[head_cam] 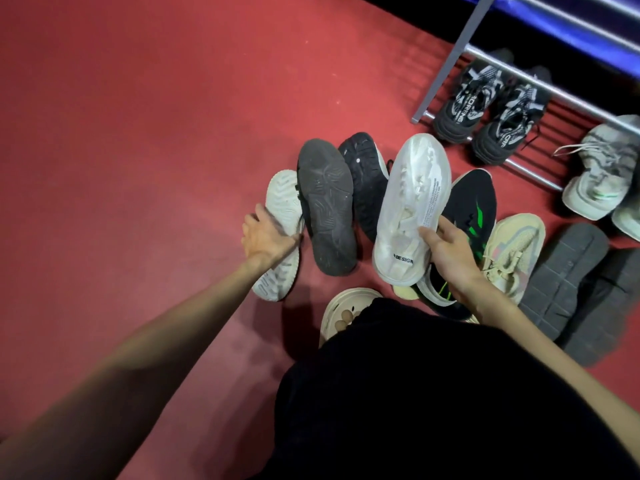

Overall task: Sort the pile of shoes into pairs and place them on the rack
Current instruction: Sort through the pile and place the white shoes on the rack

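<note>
A pile of shoes lies on the red floor in front of me. My right hand grips a translucent white shoe, sole up, lifted over the pile. My left hand is closing around a white-soled shoe lying on its side at the pile's left edge. Between them lie a dark shoe with a grey sole up and a black shoe. Under my right hand are a black shoe with green stripes and a beige knit shoe. The metal rack stands at upper right.
A pair of black and white sneakers sits on the rack's bottom shelf, with grey sneakers to their right. Two dark grey soles lie at right. My foot in a cream clog stands close below the pile. Open red floor spreads left.
</note>
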{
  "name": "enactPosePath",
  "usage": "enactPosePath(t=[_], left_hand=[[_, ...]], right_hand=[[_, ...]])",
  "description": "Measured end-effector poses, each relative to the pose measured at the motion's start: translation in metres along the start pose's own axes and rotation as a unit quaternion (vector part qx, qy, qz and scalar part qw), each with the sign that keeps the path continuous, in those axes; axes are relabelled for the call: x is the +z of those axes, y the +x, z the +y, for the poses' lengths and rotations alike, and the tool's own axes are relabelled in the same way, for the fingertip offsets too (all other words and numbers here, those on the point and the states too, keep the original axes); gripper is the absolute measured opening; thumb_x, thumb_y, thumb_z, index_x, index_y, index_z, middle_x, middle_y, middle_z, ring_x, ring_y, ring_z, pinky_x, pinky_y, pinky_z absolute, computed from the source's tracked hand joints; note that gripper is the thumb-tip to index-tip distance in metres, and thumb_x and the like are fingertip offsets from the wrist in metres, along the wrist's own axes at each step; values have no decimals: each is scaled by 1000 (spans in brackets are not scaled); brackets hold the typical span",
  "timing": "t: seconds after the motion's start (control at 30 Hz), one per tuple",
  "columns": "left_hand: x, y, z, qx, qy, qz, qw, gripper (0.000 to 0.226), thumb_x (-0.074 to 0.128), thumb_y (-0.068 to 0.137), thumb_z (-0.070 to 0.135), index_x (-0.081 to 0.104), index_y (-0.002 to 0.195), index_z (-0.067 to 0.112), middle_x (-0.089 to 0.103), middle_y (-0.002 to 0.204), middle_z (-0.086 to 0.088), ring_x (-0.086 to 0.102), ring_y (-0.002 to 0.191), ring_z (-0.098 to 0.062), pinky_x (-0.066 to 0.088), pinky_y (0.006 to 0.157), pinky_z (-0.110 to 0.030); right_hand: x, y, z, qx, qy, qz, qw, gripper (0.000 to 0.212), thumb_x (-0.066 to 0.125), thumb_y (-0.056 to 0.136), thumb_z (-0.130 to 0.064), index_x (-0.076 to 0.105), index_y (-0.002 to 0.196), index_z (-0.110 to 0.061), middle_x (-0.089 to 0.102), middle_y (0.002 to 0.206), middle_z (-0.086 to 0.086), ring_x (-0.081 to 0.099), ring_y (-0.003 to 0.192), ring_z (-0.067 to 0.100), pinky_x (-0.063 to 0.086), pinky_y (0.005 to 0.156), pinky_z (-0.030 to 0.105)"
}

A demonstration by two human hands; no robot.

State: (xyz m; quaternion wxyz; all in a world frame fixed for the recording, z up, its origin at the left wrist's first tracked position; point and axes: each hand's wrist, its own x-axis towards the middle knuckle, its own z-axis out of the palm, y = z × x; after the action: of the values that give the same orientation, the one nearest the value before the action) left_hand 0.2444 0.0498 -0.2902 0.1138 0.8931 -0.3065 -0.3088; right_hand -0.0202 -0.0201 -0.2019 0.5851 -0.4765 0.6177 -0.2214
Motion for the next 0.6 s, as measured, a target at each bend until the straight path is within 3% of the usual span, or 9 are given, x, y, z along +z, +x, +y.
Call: enactPosePath(t=[0.07,0.17,0.3,0.4,0.5,0.6], left_hand=[[-2,6,-1,-10,-8,-7,1000,93,77,61,53,35,129,6,46,128,-21,42,122,-38,39,101,-44],[-2,8,6,-16,-9,-6,1000,88,80,58,50,40,122,6,45,125,-20,42,120,-36,40,99,-42],[-13,1,25,-115,48,100,987,80,85,52,43,48,114,9,44,123,-15,44,114,-33,39,93,-39],[-32,-4,31,-133,20,146,980,78,85,52,39,49,115,10,44,125,-15,45,114,-34,38,93,-39],[-45,-17,36,-71,-48,172,981,88,85,47,43,44,117,8,43,124,-15,44,115,-35,40,94,-44],[-55,-27,56,69,-133,154,977,78,86,47,36,49,111,8,45,119,-13,44,112,-32,38,95,-38]], right_hand=[[1,1,-1,-2,-3,1,1000,27,45,96,-3,58,120,-10,66,97,-10,65,81,-4,52,69,8],[-1,3,-2,-8,-14,9,1000,29,46,96,-4,58,123,-7,67,97,-8,66,83,-2,53,72,9],[-6,2,-3,-15,-16,15,1000,27,47,96,-5,58,121,-7,67,96,-9,66,76,-7,53,76,10],[-9,-2,-6,-23,-8,28,999,26,47,96,-4,59,119,-7,67,94,-10,66,73,-10,53,71,8],[-15,-10,-11,-24,-7,44,999,23,46,97,-4,58,115,-10,65,91,-9,65,69,-12,50,63,4],[-26,-17,-15,-21,-5,64,998,24,45,97,-5,58,117,-5,65,91,-7,66,78,0,50,62,5]])
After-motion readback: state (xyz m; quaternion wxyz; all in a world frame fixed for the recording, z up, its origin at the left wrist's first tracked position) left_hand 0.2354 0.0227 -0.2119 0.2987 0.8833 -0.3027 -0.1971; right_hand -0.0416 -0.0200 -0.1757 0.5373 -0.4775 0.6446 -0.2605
